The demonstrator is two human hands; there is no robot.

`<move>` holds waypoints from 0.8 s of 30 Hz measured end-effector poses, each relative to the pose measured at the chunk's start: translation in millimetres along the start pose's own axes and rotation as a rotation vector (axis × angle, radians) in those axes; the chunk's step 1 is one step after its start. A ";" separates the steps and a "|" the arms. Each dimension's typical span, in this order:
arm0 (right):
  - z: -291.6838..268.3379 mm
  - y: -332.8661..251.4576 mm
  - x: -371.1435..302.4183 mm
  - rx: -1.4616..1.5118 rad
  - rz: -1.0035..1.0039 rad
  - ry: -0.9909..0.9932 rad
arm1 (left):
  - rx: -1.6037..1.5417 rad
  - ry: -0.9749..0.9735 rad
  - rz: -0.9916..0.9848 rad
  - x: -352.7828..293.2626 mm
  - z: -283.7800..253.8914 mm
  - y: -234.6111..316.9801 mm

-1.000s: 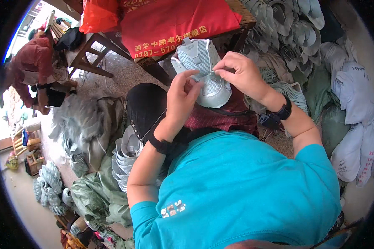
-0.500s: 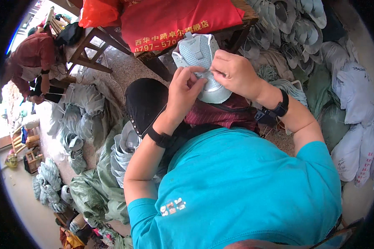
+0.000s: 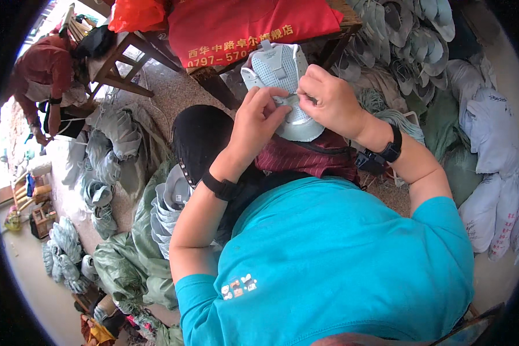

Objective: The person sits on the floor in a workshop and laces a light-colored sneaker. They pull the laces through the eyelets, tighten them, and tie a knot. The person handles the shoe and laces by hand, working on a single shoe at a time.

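At the far left we see a co-worker (image 3: 52, 63) bent forward; that person's hands (image 3: 42, 137) sit a little higher in the view than a second ago, and the grey bundle (image 3: 112, 135) near them, blurred then, is sharp now. Next come the nested uppers (image 3: 166, 216), just beside the black-clad knee (image 3: 200, 138), where we notice hardly any change. The red cloth (image 3: 248, 32) lies over the surface (image 3: 350, 24) as before. Below it the left hand (image 3: 254, 118) has come in closer over the shoe (image 3: 279, 74); its thumb and forefinger are near each other at the front opening, but we cannot tell whether they pinch the edge. The shoe rests above the lap, toe toward the wearer, a touch higher in the view than it was. From its right side the right hand (image 3: 333, 104) has turned and curled inward, thumb pressed to forefinger, pinching what looks like a lace (image 3: 294, 94), mostly hidden. A second ago that grip held it out in plain sight; now both hands nearly meet, which we take to mean the work has moved to close fingering at the opening. Farther right, the pale coils (image 3: 402, 124) and the white sacks (image 3: 493, 130) look unchanged to us.
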State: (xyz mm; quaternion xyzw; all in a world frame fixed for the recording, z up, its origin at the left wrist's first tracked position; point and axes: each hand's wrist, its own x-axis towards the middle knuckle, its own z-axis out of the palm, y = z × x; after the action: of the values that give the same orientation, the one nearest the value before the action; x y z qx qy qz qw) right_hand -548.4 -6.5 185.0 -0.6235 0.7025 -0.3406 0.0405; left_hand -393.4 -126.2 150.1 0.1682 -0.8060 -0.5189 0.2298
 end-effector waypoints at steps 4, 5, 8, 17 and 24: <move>2.8 -2.3 -0.3 -0.010 0.015 0.023 | 0.032 -0.010 0.011 -0.4 -1.3 -2.5; 3.7 -2.9 -0.3 -0.018 0.017 0.027 | 0.031 -0.010 0.007 -0.8 -1.4 -2.5; 3.7 -4.3 1.0 -0.054 -0.004 0.022 | 0.043 0.002 0.037 -0.6 -1.3 -4.3; 2.5 7.5 1.4 0.085 -0.066 -0.021 | 0.030 0.039 0.032 -2.7 3.2 -5.3; 0.3 26.5 2.6 0.359 -0.033 -0.083 | 0.021 0.033 -0.044 1.5 7.0 0.8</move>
State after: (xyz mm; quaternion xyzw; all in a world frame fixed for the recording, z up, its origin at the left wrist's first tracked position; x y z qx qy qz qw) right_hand -571.3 -9.2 171.7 -0.6314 0.6178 -0.4351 0.1742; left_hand -398.6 -121.3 148.7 0.1968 -0.8036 -0.5124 0.2300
